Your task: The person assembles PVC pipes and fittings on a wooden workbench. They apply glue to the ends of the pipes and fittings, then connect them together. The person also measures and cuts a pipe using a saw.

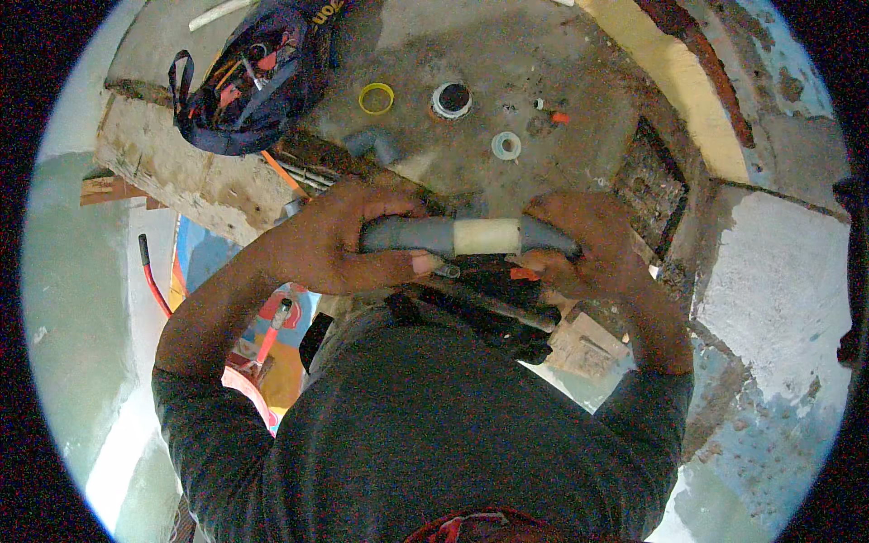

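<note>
Both ends of the pipe assembly [487,236] were in your grip: left hand [321,237] pinched the left grey section [407,235] between thumb and fingers; right hand [597,237] had its fingers curled around the right grey section [549,236]. Assembly was roughly level, ahead of your dark shirt [444,416], cream middle exposed. Beyond it on the concrete floor [579,81]: yellow ring [377,111], white collar with dark centre [452,100], pale washer [499,145], grey elbow [373,145]. Dark tool bag [222,131] sat upper left.
</note>
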A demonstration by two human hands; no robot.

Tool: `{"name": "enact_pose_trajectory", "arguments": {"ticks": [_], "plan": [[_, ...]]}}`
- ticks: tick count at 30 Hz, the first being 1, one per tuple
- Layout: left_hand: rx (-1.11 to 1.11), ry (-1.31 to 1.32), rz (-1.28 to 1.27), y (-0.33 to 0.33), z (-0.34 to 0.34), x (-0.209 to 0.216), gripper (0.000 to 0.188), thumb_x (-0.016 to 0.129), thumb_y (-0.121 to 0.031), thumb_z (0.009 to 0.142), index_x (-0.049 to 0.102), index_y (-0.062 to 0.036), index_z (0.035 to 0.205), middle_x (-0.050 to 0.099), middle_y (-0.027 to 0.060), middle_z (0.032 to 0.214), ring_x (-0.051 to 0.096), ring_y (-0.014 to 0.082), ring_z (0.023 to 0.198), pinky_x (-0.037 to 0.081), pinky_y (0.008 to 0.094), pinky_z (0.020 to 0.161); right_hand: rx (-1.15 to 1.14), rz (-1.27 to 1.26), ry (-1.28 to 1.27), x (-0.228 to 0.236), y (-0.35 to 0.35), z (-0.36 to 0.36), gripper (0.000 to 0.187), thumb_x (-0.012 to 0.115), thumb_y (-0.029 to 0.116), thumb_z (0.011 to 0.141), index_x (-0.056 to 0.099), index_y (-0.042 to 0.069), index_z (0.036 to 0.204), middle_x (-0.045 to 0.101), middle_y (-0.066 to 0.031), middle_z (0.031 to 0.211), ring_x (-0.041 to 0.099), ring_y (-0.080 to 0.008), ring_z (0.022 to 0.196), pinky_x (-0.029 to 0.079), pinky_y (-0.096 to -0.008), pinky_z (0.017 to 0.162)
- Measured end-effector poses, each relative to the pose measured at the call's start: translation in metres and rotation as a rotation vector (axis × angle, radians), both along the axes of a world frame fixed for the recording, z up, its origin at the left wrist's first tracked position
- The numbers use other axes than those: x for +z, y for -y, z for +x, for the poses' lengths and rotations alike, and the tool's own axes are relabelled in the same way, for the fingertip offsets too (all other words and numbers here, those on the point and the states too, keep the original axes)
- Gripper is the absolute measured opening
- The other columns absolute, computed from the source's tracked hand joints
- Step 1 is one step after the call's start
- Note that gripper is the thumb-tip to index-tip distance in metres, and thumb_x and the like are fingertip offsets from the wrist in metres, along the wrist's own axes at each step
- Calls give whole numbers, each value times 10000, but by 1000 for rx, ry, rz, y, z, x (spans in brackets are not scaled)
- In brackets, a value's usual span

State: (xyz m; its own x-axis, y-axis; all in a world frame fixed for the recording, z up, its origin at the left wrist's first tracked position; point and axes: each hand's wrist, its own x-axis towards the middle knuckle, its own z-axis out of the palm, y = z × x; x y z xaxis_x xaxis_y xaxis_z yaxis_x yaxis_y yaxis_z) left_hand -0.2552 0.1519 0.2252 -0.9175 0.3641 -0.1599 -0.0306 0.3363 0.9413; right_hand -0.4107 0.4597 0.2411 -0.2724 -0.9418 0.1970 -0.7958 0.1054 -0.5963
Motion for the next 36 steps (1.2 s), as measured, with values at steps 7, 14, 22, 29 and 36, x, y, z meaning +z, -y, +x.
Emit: {"name": "enact_pose_trajectory", "arguments": {"ticks": [7, 14, 22, 29, 36], "plan": [[60, -232, -88, 2, -5, 6, 402, 802, -299, 817, 689, -23, 1086, 708, 183, 987, 703, 390, 886, 553, 464, 784, -83, -139, 76, -14, 20, 13, 375, 780, 299, 902, 629, 44, 1132, 703, -152, 903, 694, -295, 671, 534, -391, 578], [19, -374, -200, 8, -14, 3, 356, 793, -268, 813, 686, -21, 1046, 706, 183, 941, 695, 424, 873, 554, 492, 781, -256, 75, 322, -5, 35, 32, 317, 646, 317, 1001, 612, 31, 1134, 659, -112, 855, 673, -191, 640, 519, -340, 573], [-16, -431, -361, 7, -21, -1, 387, 786, -316, 854, 665, -34, 1089, 707, 185, 950, 697, 429, 866, 556, 517, 751, -424, 46, 563, -17, 42, 41, 345, 564, 351, 1047, 601, 17, 1128, 613, -65, 806, 627, -137, 594, 500, -311, 541], [-64, -462, -465, 8, -27, -6, 425, 756, -356, 886, 631, -46, 1149, 708, 184, 997, 703, 422, 875, 563, 526, 753, -510, 128, 735, -28, 43, 44, 357, 569, 369, 1056, 595, 19, 1118, 585, -42, 745, 609, -122, 559, 522, -304, 505], [-120, -452, -560, 0, -26, -7, 450, 739, -383, 901, 621, -36, 1162, 703, 184, 1031, 705, 414, 889, 565, 527, 757, -552, 157, 886, -29, 38, 52, 317, 565, 334, 1066, 597, 19, 1086, 564, -31, 736, 608, -120, 563, 513, -301, 481]]}}
